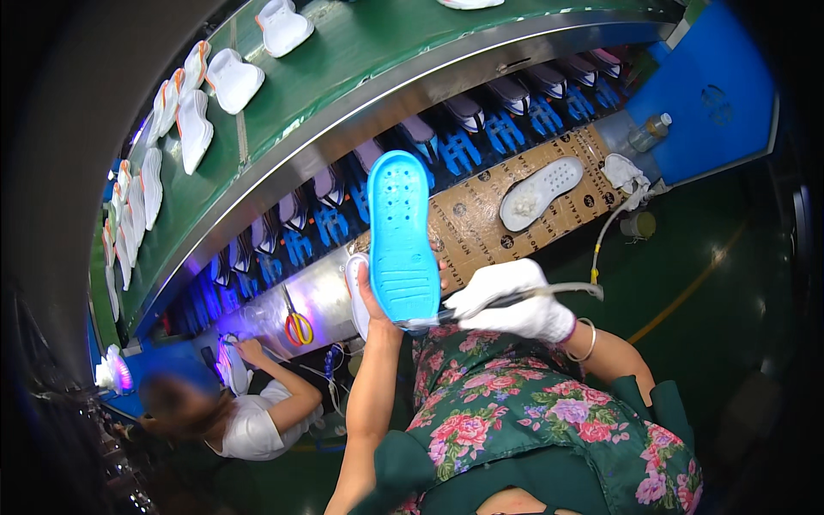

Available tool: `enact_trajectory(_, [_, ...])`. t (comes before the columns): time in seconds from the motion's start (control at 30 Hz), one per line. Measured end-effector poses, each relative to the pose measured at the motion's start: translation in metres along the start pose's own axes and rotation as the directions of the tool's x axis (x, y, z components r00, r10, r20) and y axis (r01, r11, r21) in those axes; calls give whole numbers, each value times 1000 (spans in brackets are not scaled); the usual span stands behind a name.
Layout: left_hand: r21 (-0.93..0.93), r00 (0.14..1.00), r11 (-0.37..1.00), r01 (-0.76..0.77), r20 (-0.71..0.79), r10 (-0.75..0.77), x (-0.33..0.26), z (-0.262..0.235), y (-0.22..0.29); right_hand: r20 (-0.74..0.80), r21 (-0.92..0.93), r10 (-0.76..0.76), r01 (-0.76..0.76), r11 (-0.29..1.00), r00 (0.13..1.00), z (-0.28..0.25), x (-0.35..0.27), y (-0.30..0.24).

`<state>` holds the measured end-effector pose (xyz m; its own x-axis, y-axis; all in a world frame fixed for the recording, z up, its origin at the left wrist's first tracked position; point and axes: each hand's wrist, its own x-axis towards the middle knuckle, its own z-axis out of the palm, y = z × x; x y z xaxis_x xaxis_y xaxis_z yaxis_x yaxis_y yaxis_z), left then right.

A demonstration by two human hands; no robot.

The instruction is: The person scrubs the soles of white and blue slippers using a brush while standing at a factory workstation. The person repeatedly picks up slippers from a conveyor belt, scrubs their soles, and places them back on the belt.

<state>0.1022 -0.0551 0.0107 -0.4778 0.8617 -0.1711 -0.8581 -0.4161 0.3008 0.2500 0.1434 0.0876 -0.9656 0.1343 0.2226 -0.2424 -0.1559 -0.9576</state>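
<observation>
A bright blue shoe sole [400, 232], with small holes at its upper end and ridges lower down, stands nearly upright before me. My bare left hand [375, 300] is closed round its lower part, thumb at the left edge and fingertips at the right. My right hand [519, 302], in a white glove, grips a thin dark-handled brush [506, 300] fed by a pale hose [573, 287]. The brush's pale tip touches or nearly touches the sole's bottom end. Beside my left hand, a white sole [354, 287] is partly hidden.
On the cardboard [481, 232] lies a white sole [541, 193]. Yellow-handled scissors [298, 328] lie to the left. Shoe uppers [512, 96] line a rack; white soles [233, 81] sit on the green conveyor [322, 73]. A bottle [650, 133] stands far right. A co-worker [257, 421] works at left.
</observation>
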Motion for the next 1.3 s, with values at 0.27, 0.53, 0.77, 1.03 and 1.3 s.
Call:
enact_trajectory(0.27, [128,926,987,97,351,-136,34,71,54,-570,428,227,49,902,790,-44,-34,3])
enact_trajectory(0.53, [-402,987,915,35,157,31,200,138,101,-614,272,295,-155,950,732,-31,-44,27])
enact_trajectory(0.77, [-591,999,805,45,18,-42,268,152,109,-650,146,285,-253,957,705,-21,-54,41])
enact_trajectory(1.03, [-495,998,866,-63,-42,49,303,148,123,-613,96,251,-245,965,749,-11,-49,56])
enact_trajectory(1.3, [258,958,941,-217,-130,256,244,171,137,-626,101,276,-275,956,729,-17,-47,63])
